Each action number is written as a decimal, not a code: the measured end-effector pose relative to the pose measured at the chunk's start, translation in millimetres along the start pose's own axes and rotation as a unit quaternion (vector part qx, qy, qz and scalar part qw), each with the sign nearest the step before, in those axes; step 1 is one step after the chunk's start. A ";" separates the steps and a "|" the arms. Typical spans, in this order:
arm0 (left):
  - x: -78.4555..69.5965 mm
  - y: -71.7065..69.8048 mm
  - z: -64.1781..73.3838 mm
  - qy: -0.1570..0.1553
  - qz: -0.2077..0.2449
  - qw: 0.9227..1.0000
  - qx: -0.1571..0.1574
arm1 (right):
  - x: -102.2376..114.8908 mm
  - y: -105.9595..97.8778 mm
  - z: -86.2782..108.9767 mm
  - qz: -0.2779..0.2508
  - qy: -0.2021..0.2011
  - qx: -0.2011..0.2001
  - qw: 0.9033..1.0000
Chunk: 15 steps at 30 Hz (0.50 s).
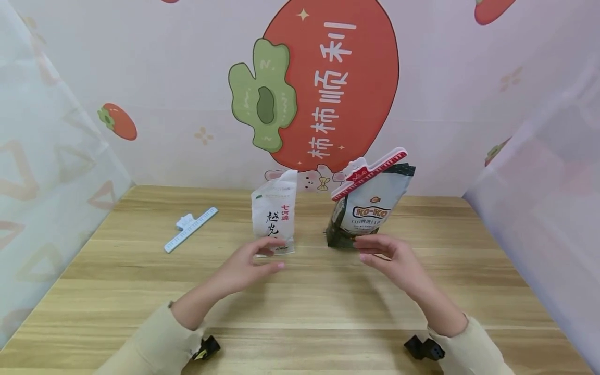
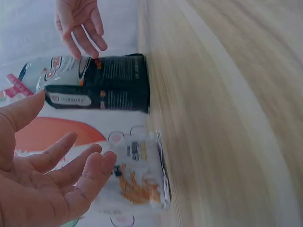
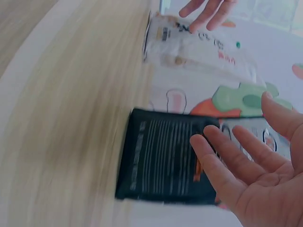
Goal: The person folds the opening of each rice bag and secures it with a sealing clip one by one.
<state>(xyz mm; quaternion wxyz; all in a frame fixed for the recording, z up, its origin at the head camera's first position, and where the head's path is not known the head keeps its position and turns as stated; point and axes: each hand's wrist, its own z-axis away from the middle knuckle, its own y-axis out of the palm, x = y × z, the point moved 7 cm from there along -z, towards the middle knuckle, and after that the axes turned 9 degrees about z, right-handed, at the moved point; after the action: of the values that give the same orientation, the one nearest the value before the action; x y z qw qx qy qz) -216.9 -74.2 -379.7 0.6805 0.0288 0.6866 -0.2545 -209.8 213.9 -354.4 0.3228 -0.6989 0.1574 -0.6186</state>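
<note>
The upright white rice bag (image 1: 279, 205) is placed just beyond the left hand (image 1: 245, 266), the KO-KO bag (image 1: 370, 202) just beyond the right hand (image 1: 395, 259); nothing is gripped by either.

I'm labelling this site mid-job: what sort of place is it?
Probably a makeshift recording booth: patterned sheets stand behind and on both sides of a wooden table, and small black devices, perhaps cameras, show by the sleeves.
</note>
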 end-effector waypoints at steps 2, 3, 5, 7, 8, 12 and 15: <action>0.6 -9.1 5.2 0.012 -0.013 1.000 -0.007 | 4.8 6.1 -4.1 -0.010 -0.013 0.009 1.000; 1.1 -13.7 7.4 0.013 -0.015 1.000 -0.012 | 6.7 9.2 -6.5 -0.016 -0.019 0.014 1.000; 2.5 -22.9 10.8 0.019 -0.021 0.999 -0.022 | 11.6 15.6 -11.2 -0.029 -0.031 0.026 0.999; 3.8 -31.8 13.3 0.024 -0.033 0.999 -0.032 | 16.1 22.4 -15.8 -0.045 -0.046 0.043 0.997; 4.7 -35.9 14.0 0.024 -0.040 0.998 -0.038 | 18.3 25.7 -17.9 -0.054 -0.050 0.052 0.996; 7.3 -50.7 14.5 0.018 -0.087 0.994 -0.059 | 23.3 38.8 -26.7 -0.062 -0.059 0.080 0.993; 10.1 -60.4 12.6 0.007 -0.106 0.992 -0.073 | 25.8 47.7 -33.5 -0.061 -0.054 0.094 0.992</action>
<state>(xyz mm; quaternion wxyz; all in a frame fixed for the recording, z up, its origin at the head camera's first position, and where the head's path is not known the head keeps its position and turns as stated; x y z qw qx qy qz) -229.4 -134.7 -369.8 0.6451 -0.0926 0.7071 -0.2744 -228.8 153.9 -364.7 0.3571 -0.7063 0.0379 -0.6101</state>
